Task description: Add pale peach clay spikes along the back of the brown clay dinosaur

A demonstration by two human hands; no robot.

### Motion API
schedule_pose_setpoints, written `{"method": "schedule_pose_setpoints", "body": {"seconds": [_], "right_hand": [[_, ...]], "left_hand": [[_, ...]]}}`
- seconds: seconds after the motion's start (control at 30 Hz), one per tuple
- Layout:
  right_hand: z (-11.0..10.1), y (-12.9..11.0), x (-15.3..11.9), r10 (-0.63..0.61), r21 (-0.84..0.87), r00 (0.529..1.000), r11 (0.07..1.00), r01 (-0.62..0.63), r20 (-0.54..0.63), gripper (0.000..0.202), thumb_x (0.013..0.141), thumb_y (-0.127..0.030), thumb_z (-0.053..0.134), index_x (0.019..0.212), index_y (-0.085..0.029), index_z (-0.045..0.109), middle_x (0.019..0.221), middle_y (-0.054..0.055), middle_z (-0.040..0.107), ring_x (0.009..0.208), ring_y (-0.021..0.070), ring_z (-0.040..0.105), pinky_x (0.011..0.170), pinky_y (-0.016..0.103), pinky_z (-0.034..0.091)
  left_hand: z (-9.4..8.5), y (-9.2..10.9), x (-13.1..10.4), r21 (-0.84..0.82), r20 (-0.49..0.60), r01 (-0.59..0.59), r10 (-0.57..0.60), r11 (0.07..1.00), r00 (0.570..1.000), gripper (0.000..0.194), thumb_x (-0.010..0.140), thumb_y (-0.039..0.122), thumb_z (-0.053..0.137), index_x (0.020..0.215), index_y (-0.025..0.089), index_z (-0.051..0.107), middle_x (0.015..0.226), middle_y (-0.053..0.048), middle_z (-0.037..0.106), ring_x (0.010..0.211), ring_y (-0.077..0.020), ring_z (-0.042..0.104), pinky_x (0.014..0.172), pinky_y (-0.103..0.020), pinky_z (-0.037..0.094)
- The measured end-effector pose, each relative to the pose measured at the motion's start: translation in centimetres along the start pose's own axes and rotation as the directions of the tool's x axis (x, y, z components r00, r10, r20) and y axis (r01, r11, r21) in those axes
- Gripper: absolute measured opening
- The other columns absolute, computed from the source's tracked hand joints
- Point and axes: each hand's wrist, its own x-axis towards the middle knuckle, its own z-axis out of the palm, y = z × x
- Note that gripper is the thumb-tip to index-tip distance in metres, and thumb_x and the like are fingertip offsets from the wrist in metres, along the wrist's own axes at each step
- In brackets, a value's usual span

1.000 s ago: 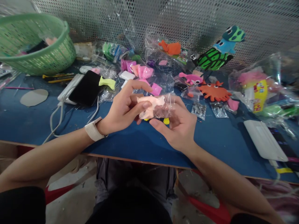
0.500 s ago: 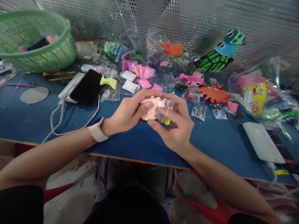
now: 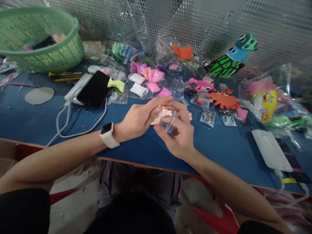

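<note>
Between my two hands, above the blue table [image 3: 136, 151], is a pale peach lump [image 3: 158, 121] that looks like soft modelling clay. A crumpled clear plastic bag [image 3: 169, 124] lies against it. My left hand [image 3: 136, 121] is closed around the lump's left and far side, thumb pressing on top. My right hand [image 3: 181, 135] is curled at the right, its thumb and fingers pinching the bag. Much of the lump is hidden by fingers. A small peach edge [image 3: 189, 115] shows past the right knuckles.
Wrapped pink and white clay packets [image 3: 138, 89] lie beyond my hands, with an orange crab figure [image 3: 224, 99] to their right. A black phone [image 3: 94, 88] and white cable [image 3: 80, 135] are at left, near a green basket [image 3: 60, 57]. A white power bank [image 3: 271, 149] lies right.
My left wrist has turned, bringing the watch face into view. The lump has tilted between my hands, and the yellow bit beneath it is hidden now. The right fingers have curled in closer.
</note>
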Motion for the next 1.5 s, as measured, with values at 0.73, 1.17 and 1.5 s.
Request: {"method": "schedule_pose_setpoints", "body": {"seconds": [0.73,1.17,1.5], "right_hand": [[-1.5,0.6,0.2,0.161,0.212,0.962,0.955,-0.209,0.222,0.050,0.090,-0.051,0.098,0.136,-0.041,0.081,0.148,0.007,0.071,0.141,0.0309,0.069,0.114,0.054,0.066],[-1.4,1.3,0.5,0.238,0.328,0.931,0.887,-0.324,0.275,0.043,0.079,-0.051,0.106,0.114,-0.032,0.087,0.143,0.006,0.074,0.128,0.0264,0.076,0.109,0.046,0.069],[-3.9,0.5,2.6,0.156,0.195,0.946,0.957,-0.216,0.283,0.026,0.097,-0.058,0.087,0.098,-0.033,0.082,0.101,0.002,0.068,0.093,0.0222,0.068,0.074,0.038,0.062]], "left_hand": [[-0.1,-1.2,-0.3,0.098,-0.135,-0.083,0.096,0.992,0.986,0.050,0.126,0.050,0.039,0.157,0.022,0.065,0.105,-0.004,0.087,0.064,-0.0078,0.071,0.064,-0.020,0.058],[-0.2,-0.6,-0.1,0.061,-0.045,-0.048,0.050,0.997,0.998,0.044,0.126,0.045,0.043,0.154,0.022,0.068,0.123,-0.007,0.089,0.063,-0.0053,0.070,0.063,-0.018,0.058],[-0.8,0.2,0.8,-0.009,-0.020,-0.170,0.169,0.985,0.985,0.038,0.125,0.038,0.047,0.150,0.022,0.071,0.132,-0.008,0.088,0.089,-0.0115,0.084,0.080,-0.022,0.070]]}}
